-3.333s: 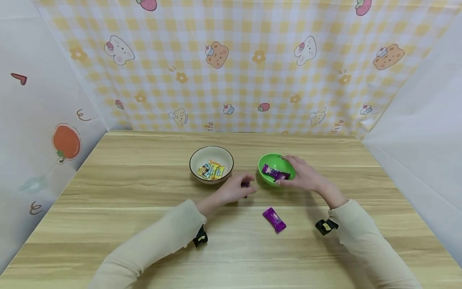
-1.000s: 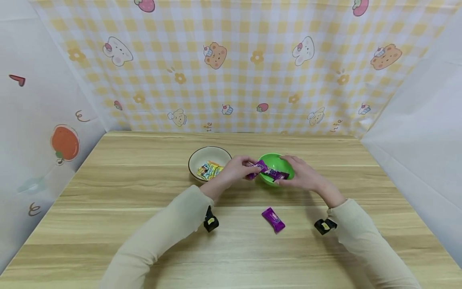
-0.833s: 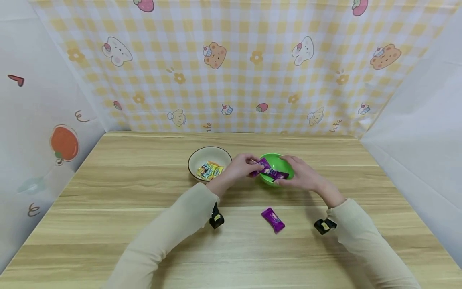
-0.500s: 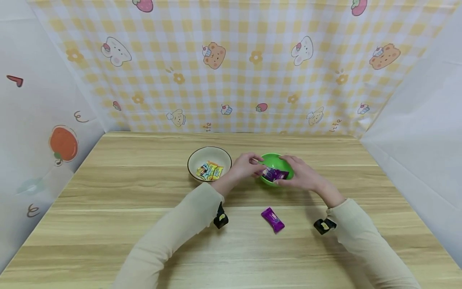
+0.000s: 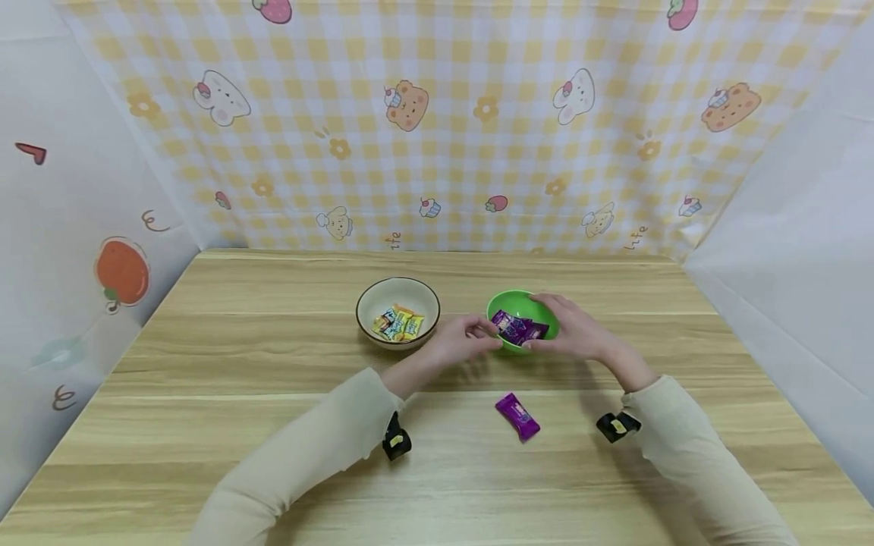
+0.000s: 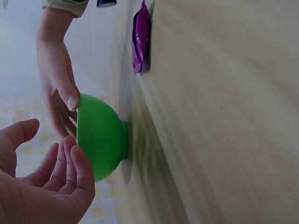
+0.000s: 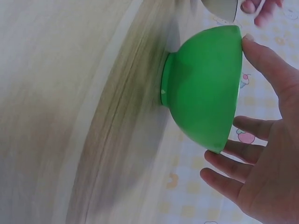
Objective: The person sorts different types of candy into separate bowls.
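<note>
My right hand [image 5: 572,331] holds the small green bowl [image 7: 205,88] by its rim, thumb on one side and fingers on the other. Purple wrapped candies [image 5: 517,326] lie inside that bowl. Just left of it, my left hand [image 5: 459,341] hovers with loosely bent fingers and nothing between them; the left wrist view shows its fingertips [image 6: 70,144] close by the green bowl's wall. One more purple wrapped candy [image 5: 517,416] lies on the table, nearer to me than the bowl.
A cream bowl with a dark rim [image 5: 363,327] stands left of the green one, with several yellow and blue wrapped candies [image 5: 399,324] in it. The wooden table [image 5: 225,341] ends at a checked cloth [image 5: 451,159] behind.
My left hand brought a purple candy to the green bowl, let it go inside, and drew back a little toward me and left. My right hand stayed on the bowl.
</note>
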Demonstrator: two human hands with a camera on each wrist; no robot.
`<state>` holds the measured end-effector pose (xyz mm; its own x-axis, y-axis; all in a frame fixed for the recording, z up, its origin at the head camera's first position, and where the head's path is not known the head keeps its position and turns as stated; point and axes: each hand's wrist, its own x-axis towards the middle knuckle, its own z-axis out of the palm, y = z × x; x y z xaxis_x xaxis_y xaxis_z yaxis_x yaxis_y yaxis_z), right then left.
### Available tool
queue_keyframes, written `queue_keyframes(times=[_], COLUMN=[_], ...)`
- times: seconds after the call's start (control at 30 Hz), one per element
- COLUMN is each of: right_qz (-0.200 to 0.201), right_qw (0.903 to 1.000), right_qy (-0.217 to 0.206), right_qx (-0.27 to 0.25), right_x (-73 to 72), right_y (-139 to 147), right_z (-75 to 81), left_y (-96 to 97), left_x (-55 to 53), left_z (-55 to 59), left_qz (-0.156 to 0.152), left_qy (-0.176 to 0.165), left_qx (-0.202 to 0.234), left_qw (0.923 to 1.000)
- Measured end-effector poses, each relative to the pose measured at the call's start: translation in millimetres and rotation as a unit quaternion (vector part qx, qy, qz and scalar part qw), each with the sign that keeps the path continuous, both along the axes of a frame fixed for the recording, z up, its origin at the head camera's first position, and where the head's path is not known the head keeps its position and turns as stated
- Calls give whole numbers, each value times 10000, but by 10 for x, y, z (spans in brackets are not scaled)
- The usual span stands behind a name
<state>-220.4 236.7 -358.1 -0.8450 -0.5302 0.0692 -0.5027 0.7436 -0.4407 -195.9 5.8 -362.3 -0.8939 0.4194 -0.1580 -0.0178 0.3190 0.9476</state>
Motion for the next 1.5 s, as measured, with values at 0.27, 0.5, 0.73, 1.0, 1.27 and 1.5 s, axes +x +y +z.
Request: queue_keyframes(times=[0.27,0.5,0.73,1.0,1.27,1.5], right_qz=[138,317,416,413,362,373], right_qw=[9997,9989,9974,9969,9958,9956], right_qy=[-177,-326,-504,-547,-724,-743], right_qx=[16,-66,-311,-380,-432,-435], right_x=[0,-19,-33,-54,-47,-32], right_y=[86,147,202,241,229,214], right_z=[49,83,85,80,105,124], left_y=[11,58,101,162,200,237], left_x=[178,332,396,385,357,344], left_z=[-86,-172,-239,-305,-343,-341], left_qz=[-1011,-1532,-1548,-1842,-2090,-2362], left_qy=[-109,-558,-292,1034,1580,2085], left_qx=[-290,-102,-201,-935,-1368,-1851], left_qw=[9944,9866,9873,9730,9553,9309])
